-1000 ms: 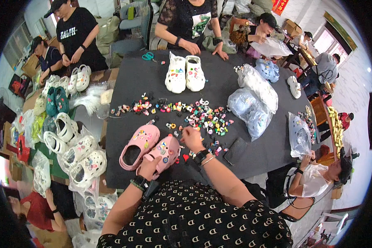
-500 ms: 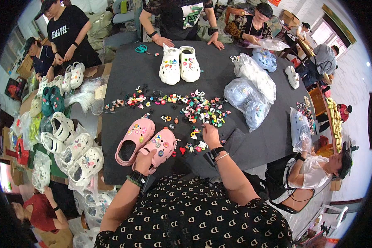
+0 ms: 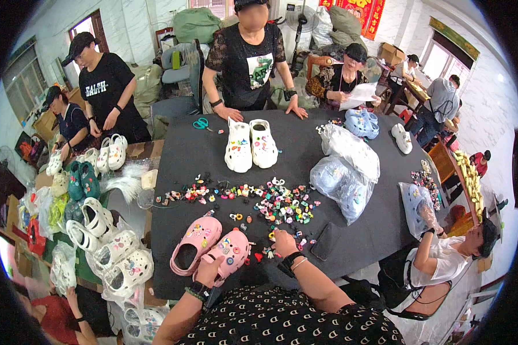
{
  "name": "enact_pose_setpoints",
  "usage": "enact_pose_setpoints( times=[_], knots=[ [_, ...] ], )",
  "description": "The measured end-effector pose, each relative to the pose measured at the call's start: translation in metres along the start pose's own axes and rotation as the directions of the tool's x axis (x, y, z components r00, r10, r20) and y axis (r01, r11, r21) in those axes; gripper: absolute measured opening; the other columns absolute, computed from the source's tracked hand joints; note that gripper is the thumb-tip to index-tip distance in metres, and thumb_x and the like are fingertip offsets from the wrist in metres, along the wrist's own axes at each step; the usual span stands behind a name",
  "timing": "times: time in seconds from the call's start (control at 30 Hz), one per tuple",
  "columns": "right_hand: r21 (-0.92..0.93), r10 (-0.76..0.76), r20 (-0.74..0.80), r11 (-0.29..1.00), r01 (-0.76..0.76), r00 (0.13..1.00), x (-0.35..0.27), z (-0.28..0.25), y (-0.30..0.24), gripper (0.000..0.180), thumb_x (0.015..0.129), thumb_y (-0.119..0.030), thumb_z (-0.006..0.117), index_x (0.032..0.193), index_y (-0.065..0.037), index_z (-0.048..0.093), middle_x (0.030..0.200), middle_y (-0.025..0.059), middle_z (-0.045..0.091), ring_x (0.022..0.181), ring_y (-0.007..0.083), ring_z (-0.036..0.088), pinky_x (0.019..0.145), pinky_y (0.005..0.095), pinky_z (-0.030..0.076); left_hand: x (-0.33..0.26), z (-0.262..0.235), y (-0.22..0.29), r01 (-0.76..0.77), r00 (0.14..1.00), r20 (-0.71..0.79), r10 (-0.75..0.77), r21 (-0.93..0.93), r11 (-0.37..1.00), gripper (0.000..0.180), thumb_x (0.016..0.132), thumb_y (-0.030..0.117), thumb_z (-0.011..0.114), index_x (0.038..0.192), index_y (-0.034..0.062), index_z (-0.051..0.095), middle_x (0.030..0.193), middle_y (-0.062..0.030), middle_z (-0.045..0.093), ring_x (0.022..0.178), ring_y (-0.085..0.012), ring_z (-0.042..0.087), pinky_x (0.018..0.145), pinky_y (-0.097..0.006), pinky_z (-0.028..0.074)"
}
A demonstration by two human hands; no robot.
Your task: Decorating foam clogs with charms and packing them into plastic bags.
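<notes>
Two pink clogs lie side by side at the near edge of the black table (image 3: 305, 144). My left hand (image 3: 211, 271) grips the heel of the right pink clog (image 3: 230, 253), which carries several small charms. The left pink clog (image 3: 194, 244) lies free beside it. My right hand (image 3: 283, 242) rests on the table with fingers curled among the small colourful shoe charms (image 3: 282, 207); whether it pinches one is hidden. More charms run in a row (image 3: 207, 192) across the table's middle.
A white clog pair (image 3: 250, 144) stands at the far side, scissors (image 3: 201, 123) near it. Clear bags of clogs (image 3: 342, 172) lie at right, a dark phone (image 3: 326, 240) near my right hand. White clogs (image 3: 106, 241) pile at left. Several people stand or sit around.
My right hand drew back from the charm pile toward the table's near edge. My left hand kept hold of the pink clog. The view tilted up a little.
</notes>
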State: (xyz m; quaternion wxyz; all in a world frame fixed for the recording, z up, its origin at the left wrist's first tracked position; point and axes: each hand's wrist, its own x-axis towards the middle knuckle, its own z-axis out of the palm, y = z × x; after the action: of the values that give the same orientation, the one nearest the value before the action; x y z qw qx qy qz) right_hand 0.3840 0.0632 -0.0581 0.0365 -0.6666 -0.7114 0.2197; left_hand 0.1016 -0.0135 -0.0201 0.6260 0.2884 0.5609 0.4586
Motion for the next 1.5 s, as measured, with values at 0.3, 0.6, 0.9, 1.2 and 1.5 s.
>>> enact_pose_setpoints(
  times=[0.3,0.6,0.9,1.2,1.5],
  knots=[
    [0.031,-0.122,-0.126,0.991,0.127,0.984,-0.011,0.006,0.004,0.036,0.078,-0.015,0.066,0.108,0.000,0.055,0.103,0.0195,0.058,0.097,0.0362,0.059,0.081,0.0433,0.050,0.024,-0.083,-0.061,-0.197,0.980,0.119,0.159,0.467,0.862,0.045,0.071,0.019,0.072,0.114,0.0088,0.060,0.104,-0.0148,0.060,0.092,-0.0267,0.060,0.071,-0.038,0.050],
    [0.032,0.108,-0.528,0.994,-0.108,0.842,-0.075,-0.026,0.048,0.043,0.071,-0.003,0.059,0.113,-0.007,0.053,0.129,0.0099,0.051,0.122,0.0316,0.043,0.097,0.0493,0.034,-0.005,-0.006,0.027,0.034,0.999,-0.039,-0.031,0.088,0.996,0.041,0.084,0.004,0.062,0.122,-0.0049,0.050,0.108,-0.0159,0.062,0.087,-0.0248,0.065,0.070,-0.036,0.055],
    [0.021,0.367,-0.350,0.923,-0.385,0.862,-0.110,-0.013,0.110,0.056,0.074,0.003,0.054,0.128,-0.006,0.044,0.138,0.0110,0.042,0.135,0.0381,0.028,0.103,0.0551,0.027,0.005,-0.022,0.007,0.072,0.997,0.014,-0.073,0.048,0.996,0.038,0.085,0.003,0.061,0.121,-0.0042,0.051,0.111,-0.0138,0.062,0.092,-0.0236,0.064,0.077,-0.035,0.054],
    [0.075,0.121,-0.499,0.993,-0.096,0.858,-0.091,-0.014,0.066,0.044,0.074,0.001,0.052,0.118,-0.006,0.050,0.132,0.0106,0.047,0.129,0.0354,0.035,0.099,0.0523,0.033,0.000,-0.020,0.012,0.095,0.995,0.003,-0.095,0.051,0.994,0.041,0.086,0.004,0.061,0.124,-0.0045,0.050,0.113,-0.0139,0.062,0.095,-0.0233,0.063,0.079,-0.034,0.053],
    [0.060,-0.186,-0.278,0.976,0.211,0.942,-0.072,0.011,0.004,0.034,0.074,-0.001,0.056,0.108,-0.006,0.057,0.127,0.0108,0.050,0.124,0.0319,0.040,0.097,0.0493,0.038,0.001,-0.021,0.006,0.054,0.999,0.005,-0.054,0.043,0.998,0.041,0.085,0.003,0.062,0.122,-0.0067,0.049,0.114,-0.0149,0.061,0.094,-0.0231,0.063,0.079,-0.035,0.053]
  ],
)
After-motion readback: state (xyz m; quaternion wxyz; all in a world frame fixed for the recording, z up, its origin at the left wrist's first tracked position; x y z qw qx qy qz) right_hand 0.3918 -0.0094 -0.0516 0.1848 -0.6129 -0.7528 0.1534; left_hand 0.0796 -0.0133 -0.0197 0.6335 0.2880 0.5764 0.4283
